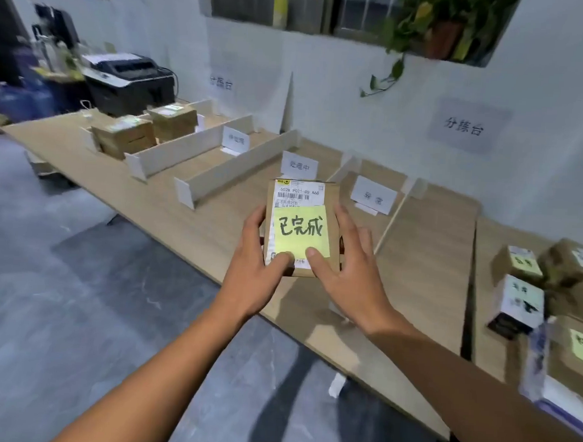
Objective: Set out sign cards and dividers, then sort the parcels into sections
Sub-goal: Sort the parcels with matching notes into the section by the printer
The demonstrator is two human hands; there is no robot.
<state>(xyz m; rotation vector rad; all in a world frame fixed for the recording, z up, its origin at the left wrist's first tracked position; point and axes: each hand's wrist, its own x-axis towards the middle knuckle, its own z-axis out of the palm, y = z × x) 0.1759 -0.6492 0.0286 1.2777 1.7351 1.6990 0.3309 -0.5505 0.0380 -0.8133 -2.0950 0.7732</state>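
Note:
I hold a small brown cardboard parcel [331,202] above the table's front edge. It bears a shipping label and a yellow sticky note with black handwriting. My left hand [257,266] grips its left side, thumb on the top face. My right hand [345,267] grips the right side, thumb on the note's lower edge. White dividers [239,165] split the wooden table [189,215] into sections. White sign cards stand in them: one [235,139] far left, one [299,166] just behind the parcel, one [373,195] to its right. Two brown parcels [125,139] [174,120] sit in the leftmost section.
Several unsorted parcels [519,300] with labels and yellow notes are piled at the table's right end. A black printer [132,84] stands at the far left end. Paper signs hang on the white wall [464,126]. A potted plant [438,29] sits in the window niche. Grey floor lies to my left.

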